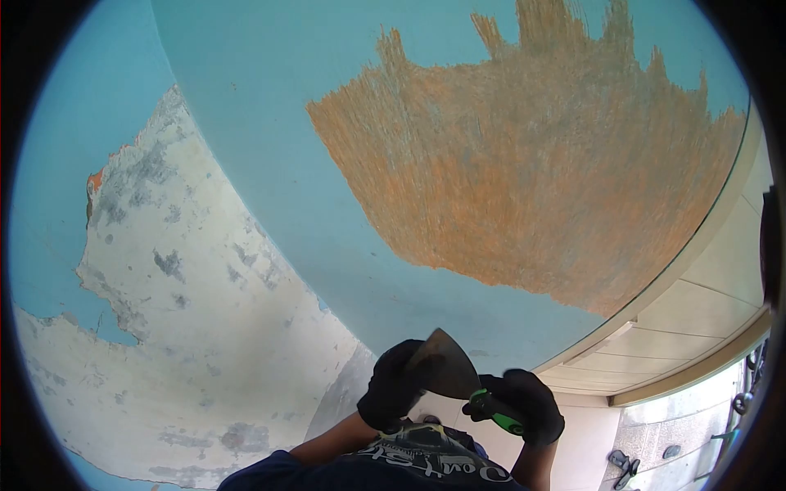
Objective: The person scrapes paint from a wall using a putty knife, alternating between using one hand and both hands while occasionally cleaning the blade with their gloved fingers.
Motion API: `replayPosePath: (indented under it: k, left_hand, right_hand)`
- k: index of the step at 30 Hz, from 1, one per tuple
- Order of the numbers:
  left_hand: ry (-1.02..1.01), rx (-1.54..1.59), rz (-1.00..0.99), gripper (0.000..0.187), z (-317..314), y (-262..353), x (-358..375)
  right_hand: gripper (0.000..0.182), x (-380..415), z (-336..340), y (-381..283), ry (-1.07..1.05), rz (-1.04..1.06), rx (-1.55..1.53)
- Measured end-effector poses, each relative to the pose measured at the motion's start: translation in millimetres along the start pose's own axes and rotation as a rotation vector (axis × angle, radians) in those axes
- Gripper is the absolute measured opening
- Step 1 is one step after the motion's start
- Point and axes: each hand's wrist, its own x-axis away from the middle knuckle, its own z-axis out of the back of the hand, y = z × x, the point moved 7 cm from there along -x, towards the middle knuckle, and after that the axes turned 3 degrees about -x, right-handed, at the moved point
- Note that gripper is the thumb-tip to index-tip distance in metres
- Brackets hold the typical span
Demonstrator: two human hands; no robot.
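My right hand [530, 405], in a black glove, is closed around the green handle of a putty knife [446, 366]. Its wide, dull metal blade points up and to the left. My left hand [388, 388], also gloved in black, is at the left edge of that blade, with its fingers curled and partly hidden behind the metal. Both hands are in front of my chest, low in the view. Beyond them rises a turquoise painted wall [286, 164] with a large brushed orange-brown patch [532, 172].
To the left, another wall section bears a bare white and grey patch [205, 286] with ragged paint edges. A cream panelled surface [696, 311] curves along the right. Sandals [624, 465] lie on the paved floor [671, 430] at lower right.
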Motion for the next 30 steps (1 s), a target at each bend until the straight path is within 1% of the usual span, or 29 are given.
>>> replayPosePath:
  k: [1,2,3,4,5,6,7,8,9,10,11,12,14,15,17,18,19,20,21,22,23,24,25,26,27,29,30]
  left_hand:
    - [0.053,-0.287,-0.220,0.024,-1,19,3]
    - [0.103,-0.572,-0.439,0.025,-6,34,9]
    - [0.104,-0.568,-0.430,0.025,-7,32,8]
    - [0.130,-0.535,-0.469,0.029,-8,31,8]
    - [0.156,-0.502,-0.510,0.032,-8,32,8]
    - [0.154,-0.500,-0.503,0.032,-13,33,11]
    - [0.120,-0.258,-0.269,0.023,-16,23,10]
    - [0.087,-0.015,-0.036,0.017,-21,8,9]
    - [0.090,-0.009,-0.032,0.017,-22,2,8]
    - [0.060,0.231,0.061,0.019,-24,-15,4]
    - [0.029,0.471,0.153,0.021,-28,-25,2]
    - [0.030,0.478,0.156,0.021,-25,-27,1]
    - [-0.051,0.717,0.125,0.024,-25,-21,-5]
    - [-0.048,0.729,0.130,0.024,-22,-25,-5]
    - [-0.061,0.764,0.200,0.029,-16,-40,-5]
    - [-0.059,0.777,0.206,0.029,-9,-46,-4]
    - [-0.057,0.718,0.233,0.028,-3,-54,0]
    - [-0.056,0.661,0.259,0.027,4,-63,2]
    - [-0.056,0.676,0.266,0.027,9,-70,4]
    - [-0.048,0.639,0.266,0.027,15,-76,6]
    - [-0.040,0.600,0.262,0.027,20,-80,6]
    - [-0.011,0.616,0.311,0.027,26,-84,5]
    - [-0.012,0.627,0.314,0.027,29,-85,3]
    - [0.007,0.627,0.321,0.029,33,-87,0]
    - [0.026,0.625,0.331,0.032,37,-89,-1]
    - [0.015,0.634,0.339,0.032,42,-95,-5]
    - [0.013,0.645,0.315,0.032,43,-99,-8]
  right_hand:
    - [0.077,7,0,-1,0.090,-0.007,-0.065]
    - [0.072,0,-17,-9,0.016,0.122,-0.151]
    - [0.068,-7,-31,-16,-0.059,0.252,-0.234]
    - [0.048,13,26,-1,0.210,0.107,0.486]
    - [0.064,-5,-19,-22,0.249,0.477,0.576]
    - [0.053,-20,-31,-32,0.196,0.636,0.716]
    - [0.044,-29,-44,-38,0.141,0.793,0.856]
    - [0.044,-41,-53,-36,0.141,0.787,0.860]
    - [0.041,-54,-55,-32,0.130,0.719,0.448]
    - [0.043,-66,-56,-27,0.119,0.633,0.041]
    - [0.043,-74,-62,-32,0.121,0.627,0.045]
    - [0.042,-80,-79,-41,0.034,0.659,0.162]
    - [0.041,-92,-113,-56,-0.146,0.711,0.400]
    - [0.040,-99,-128,-60,-0.237,0.728,0.518]
    - [0.039,-114,-152,-57,-0.422,0.752,0.750]
    - [0.035,-120,-151,-52,-0.542,0.840,0.696]
    - [0.035,-127,-150,-47,-0.541,0.827,0.704]
    - [0.036,-135,-150,-39,-0.507,0.810,0.921]
    - [0.038,-143,-150,-30,-0.471,0.784,1.137]
    - [0.035,-153,-152,-25,-0.473,0.728,1.086]
    - [0.035,-155,-153,-17,-0.477,0.714,1.096]
    - [0.031,-146,-155,-16,-0.467,0.891,1.035]
    - [0.028,-138,-158,-19,-0.456,1.067,0.966]
    - [0.028,-138,-169,-26,-0.525,0.991,0.945]
    - [0.028,-141,-166,-23,-0.527,0.980,0.950]
    - [0.032,-155,-153,-16,-0.433,0.875,1.027]
    - [0.029,-154,-157,-14,-0.608,0.828,0.974]
